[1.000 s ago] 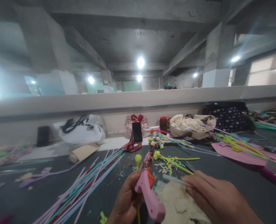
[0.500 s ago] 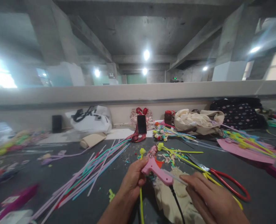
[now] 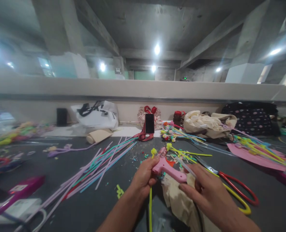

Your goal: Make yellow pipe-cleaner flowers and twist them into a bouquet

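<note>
A pink glue gun (image 3: 169,170) with an orange trigger is gripped near its front by my left hand (image 3: 144,174). The same hand also holds a yellow-green stem (image 3: 150,206) with a small round yellow head above the fingers. My right hand (image 3: 205,190) is closed on a translucent white stick (image 3: 185,166), and its thumb reaches the end of the gun's handle. Whether the thumb presses on the handle is hard to tell. A beige cloth (image 3: 179,199) lies beneath the gun, with a black cord over it.
Red-handled scissors (image 3: 239,187) lie at the right, beside yellow stems. Pastel stems (image 3: 94,167) spread across the left. A phone (image 3: 149,123) stands at the back, near a white bag (image 3: 96,117). Colourful scraps lie beyond the hands. A pink sheet (image 3: 256,158) is far right.
The view has tilted and shifted slightly. My right hand has come closer to the gun's handle, its thumb now at the handle's end, and the stick points up more steeply.
</note>
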The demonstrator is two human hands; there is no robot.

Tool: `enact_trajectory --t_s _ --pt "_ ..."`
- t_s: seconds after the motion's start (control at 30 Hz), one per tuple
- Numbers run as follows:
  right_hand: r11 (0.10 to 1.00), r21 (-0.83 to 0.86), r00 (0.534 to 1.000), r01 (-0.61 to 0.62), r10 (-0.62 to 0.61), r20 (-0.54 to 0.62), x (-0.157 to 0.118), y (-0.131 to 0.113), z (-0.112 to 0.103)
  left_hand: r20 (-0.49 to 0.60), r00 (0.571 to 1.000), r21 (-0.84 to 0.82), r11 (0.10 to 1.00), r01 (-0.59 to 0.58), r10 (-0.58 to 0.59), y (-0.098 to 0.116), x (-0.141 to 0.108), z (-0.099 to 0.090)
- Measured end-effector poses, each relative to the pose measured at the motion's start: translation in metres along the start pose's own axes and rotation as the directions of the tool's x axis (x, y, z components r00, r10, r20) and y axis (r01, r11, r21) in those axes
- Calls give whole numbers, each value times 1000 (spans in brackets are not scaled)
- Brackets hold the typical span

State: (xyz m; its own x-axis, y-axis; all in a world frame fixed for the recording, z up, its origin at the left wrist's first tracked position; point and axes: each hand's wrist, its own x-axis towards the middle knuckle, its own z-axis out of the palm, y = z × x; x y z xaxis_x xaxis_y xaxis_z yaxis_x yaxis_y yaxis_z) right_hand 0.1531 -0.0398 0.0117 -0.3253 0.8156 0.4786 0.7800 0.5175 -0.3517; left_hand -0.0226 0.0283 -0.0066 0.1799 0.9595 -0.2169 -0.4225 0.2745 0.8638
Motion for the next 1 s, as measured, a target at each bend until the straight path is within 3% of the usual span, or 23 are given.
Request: enact_trajectory --t_s 0.1,0.17,0.23,0.3,0.37,0.43,0.53,0.6,0.8,0.9,1.0 --pt "999 -17 993 -43 44 111 2 -1 5 26 999 16 1000 -19 19 -1 -6 6" --pt "998 18 990 -58 56 127 2 -1 4 32 999 15 999 -36 35 1 -10 9" --pt "985 126 990 -116 105 95 2 -1 0 47 998 -7 999 -46 46 4 -13 9" --pt "912 324 967 -252 228 110 3 -1 -8 64 996 -36 998 -60 62 9 -15 8" --pt "727 563 918 -392 344 196 4 -3 -14 55 995 -54 995 -84 87 13 -15 6" --pt "495 750 888 -439 364 280 6 -4 -16 23 993 -74 991 -115 117 16 -15 5" --pt "211 880 866 -426 376 329 6 -5 -14 -53 988 -118 981 -153 147 18 -15 5" --pt "101 897 843 -430 400 360 7 -4 -11 -96 982 -136 976 -172 160 18 -15 5" --pt "57 899 842 -435 379 383 8 0 -7 -119 973 -158 964 -216 199 19 -15 3" --pt "105 891 836 -441 410 365 8 1 -5 -95 973 -125 967 -222 211 18 -16 4" --pt "205 872 841 -444 432 326 6 3 -2 -141 958 -70 963 -261 249 17 -16 4"
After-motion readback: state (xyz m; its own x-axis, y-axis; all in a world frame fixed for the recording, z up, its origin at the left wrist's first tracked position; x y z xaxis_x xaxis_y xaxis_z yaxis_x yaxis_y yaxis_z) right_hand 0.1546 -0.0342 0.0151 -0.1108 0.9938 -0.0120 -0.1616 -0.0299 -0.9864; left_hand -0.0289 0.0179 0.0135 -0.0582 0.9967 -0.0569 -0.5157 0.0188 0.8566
